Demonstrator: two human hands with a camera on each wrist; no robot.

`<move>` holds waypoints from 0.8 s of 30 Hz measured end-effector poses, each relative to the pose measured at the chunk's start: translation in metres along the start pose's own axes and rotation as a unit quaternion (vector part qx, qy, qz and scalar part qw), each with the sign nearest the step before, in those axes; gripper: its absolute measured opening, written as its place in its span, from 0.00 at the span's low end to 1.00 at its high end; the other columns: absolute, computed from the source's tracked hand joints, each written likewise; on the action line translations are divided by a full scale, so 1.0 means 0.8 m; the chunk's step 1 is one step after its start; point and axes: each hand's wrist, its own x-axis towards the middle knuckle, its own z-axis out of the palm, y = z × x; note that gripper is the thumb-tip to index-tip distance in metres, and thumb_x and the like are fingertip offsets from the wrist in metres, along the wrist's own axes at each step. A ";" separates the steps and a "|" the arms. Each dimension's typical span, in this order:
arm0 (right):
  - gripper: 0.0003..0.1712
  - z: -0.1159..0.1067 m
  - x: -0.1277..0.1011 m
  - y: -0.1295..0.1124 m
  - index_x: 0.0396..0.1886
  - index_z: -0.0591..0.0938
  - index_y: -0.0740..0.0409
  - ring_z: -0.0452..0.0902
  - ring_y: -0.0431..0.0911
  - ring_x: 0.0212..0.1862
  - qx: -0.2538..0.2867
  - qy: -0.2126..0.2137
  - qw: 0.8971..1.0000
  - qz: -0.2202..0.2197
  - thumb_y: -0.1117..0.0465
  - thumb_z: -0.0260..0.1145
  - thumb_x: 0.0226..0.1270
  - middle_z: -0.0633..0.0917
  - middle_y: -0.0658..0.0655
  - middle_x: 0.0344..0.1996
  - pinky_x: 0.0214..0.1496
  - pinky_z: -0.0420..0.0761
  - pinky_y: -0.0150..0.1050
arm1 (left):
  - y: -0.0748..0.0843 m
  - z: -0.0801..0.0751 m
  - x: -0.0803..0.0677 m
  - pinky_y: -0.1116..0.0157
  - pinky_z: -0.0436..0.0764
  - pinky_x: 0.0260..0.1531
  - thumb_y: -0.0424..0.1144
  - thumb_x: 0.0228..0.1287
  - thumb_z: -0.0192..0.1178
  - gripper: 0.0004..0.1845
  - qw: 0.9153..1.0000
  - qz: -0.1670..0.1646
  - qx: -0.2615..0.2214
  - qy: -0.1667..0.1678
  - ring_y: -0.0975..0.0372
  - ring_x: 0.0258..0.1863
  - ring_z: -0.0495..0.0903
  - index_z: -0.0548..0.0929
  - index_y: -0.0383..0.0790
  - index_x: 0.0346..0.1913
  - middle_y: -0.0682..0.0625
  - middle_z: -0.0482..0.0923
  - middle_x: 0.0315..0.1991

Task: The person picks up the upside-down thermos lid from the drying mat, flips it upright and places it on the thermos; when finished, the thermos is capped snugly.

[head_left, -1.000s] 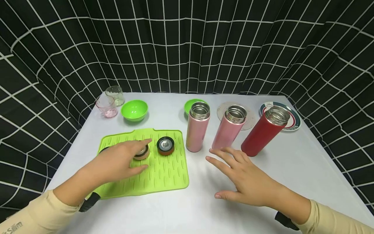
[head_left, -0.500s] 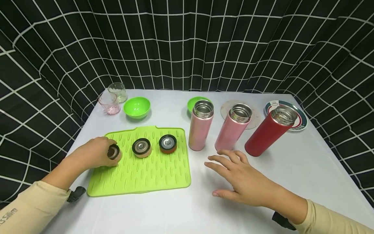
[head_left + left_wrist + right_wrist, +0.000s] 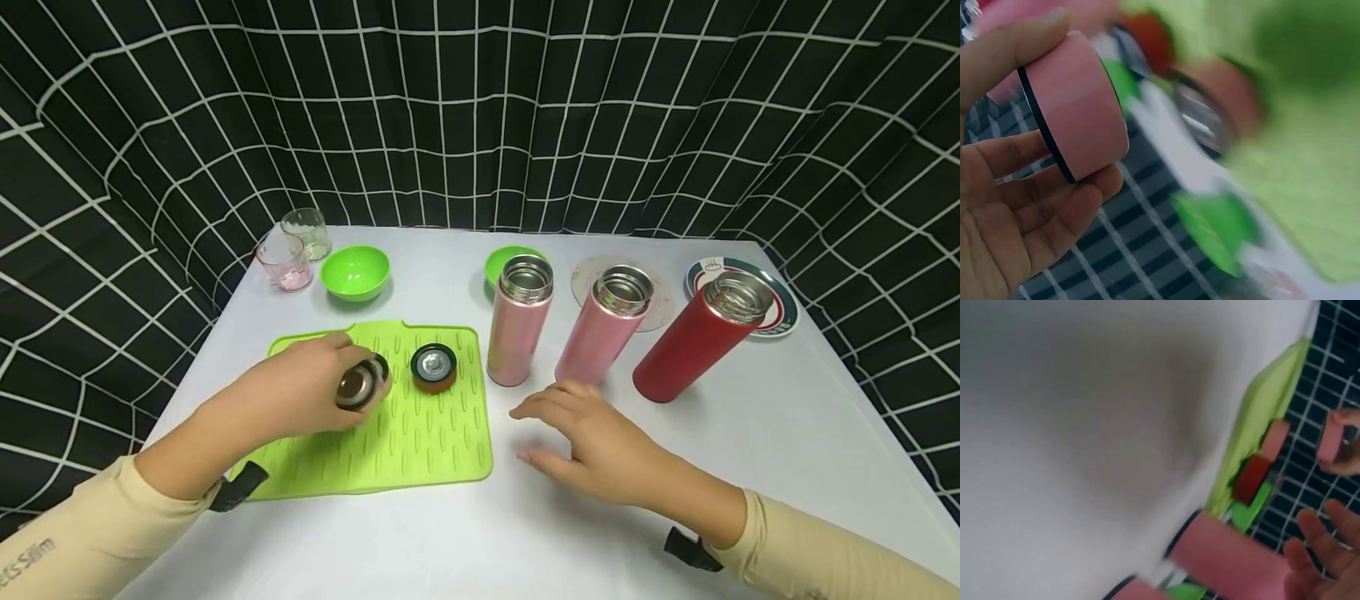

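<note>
Over on the green silicone mat [image 3: 420, 433], the left hand [image 3: 300, 392] has a pink bottle lid [image 3: 358, 386] picked up, thumb and fingers curled round its sides. The left wrist view shows it well: the pink lid [image 3: 1075, 106] with a black rim, pinched between thumb and fingers [image 3: 1029, 194], lifted off the mat. Another lid sits mostly hidden right behind it, and a red lid [image 3: 433, 367] rests on the mat just to the right, inner side up.

The right hand [image 3: 592, 437] hovers low over the white table [image 3: 750, 450] with fingers spread and relaxed, holding nothing, near the base of the pink bottles. Three open bottles stand in a row: a pale pink one [image 3: 519, 321], a second pink one [image 3: 603, 327] and a red one [image 3: 701, 335]. At the back there are two green bowls [image 3: 355, 272], two small glasses [image 3: 285, 262] and two plates [image 3: 780, 308].
</note>
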 end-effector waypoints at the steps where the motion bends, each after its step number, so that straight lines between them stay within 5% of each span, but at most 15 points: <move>1: 0.22 0.003 0.006 -0.004 0.56 0.81 0.45 0.72 0.38 0.53 0.025 -0.001 0.999 0.024 0.43 0.66 0.66 0.80 0.38 0.50 0.54 0.72 0.41 | 0.016 -0.004 0.006 0.63 0.80 0.33 0.46 0.45 0.76 0.31 1.000 0.013 0.008 -0.004 0.61 0.32 0.76 0.81 0.34 0.52 0.51 0.74 0.37; 4: 0.21 0.009 0.025 -0.017 0.54 0.82 0.46 0.76 0.37 0.45 0.119 -0.016 0.988 0.097 0.41 0.63 0.68 0.83 0.39 0.42 0.47 0.78 0.41 | 0.060 -0.011 0.025 0.64 0.80 0.37 0.49 0.46 0.77 0.35 0.998 0.053 0.034 -0.023 0.61 0.36 0.76 0.79 0.36 0.57 0.51 0.74 0.40; 8: 0.19 0.015 0.042 -0.025 0.45 0.83 0.46 0.78 0.39 0.37 0.228 -0.036 0.959 0.165 0.39 0.59 0.70 0.84 0.42 0.32 0.40 0.79 0.42 | 0.108 -0.010 0.048 0.65 0.78 0.37 0.52 0.47 0.77 0.34 0.992 0.107 0.056 -0.042 0.63 0.36 0.74 0.79 0.42 0.56 0.54 0.72 0.38; 14: 0.19 0.015 0.044 -0.025 0.28 0.79 0.52 0.79 0.45 0.34 0.304 -0.048 0.927 0.214 0.42 0.61 0.69 0.84 0.51 0.26 0.37 0.76 0.43 | 0.135 -0.001 0.062 0.65 0.75 0.34 0.51 0.46 0.77 0.23 0.984 0.163 0.068 -0.024 0.63 0.31 0.71 0.78 0.48 0.42 0.57 0.67 0.32; 19: 0.19 0.012 0.046 -0.022 0.30 0.80 0.53 0.80 0.47 0.34 0.319 -0.041 0.919 0.230 0.42 0.62 0.68 0.86 0.52 0.28 0.36 0.75 0.43 | 0.135 0.001 0.063 0.62 0.77 0.43 0.54 0.47 0.76 0.36 0.984 0.163 0.071 -0.003 0.61 0.39 0.74 0.75 0.43 0.58 0.55 0.73 0.41; 24: 0.17 0.001 0.047 -0.022 0.33 0.82 0.51 0.80 0.47 0.33 0.295 0.001 0.929 0.224 0.42 0.65 0.66 0.85 0.48 0.25 0.32 0.74 0.41 | 0.130 0.001 0.062 0.63 0.76 0.49 0.62 0.46 0.74 0.54 0.989 0.141 0.026 0.036 0.63 0.48 0.73 0.63 0.41 0.72 0.52 0.73 0.52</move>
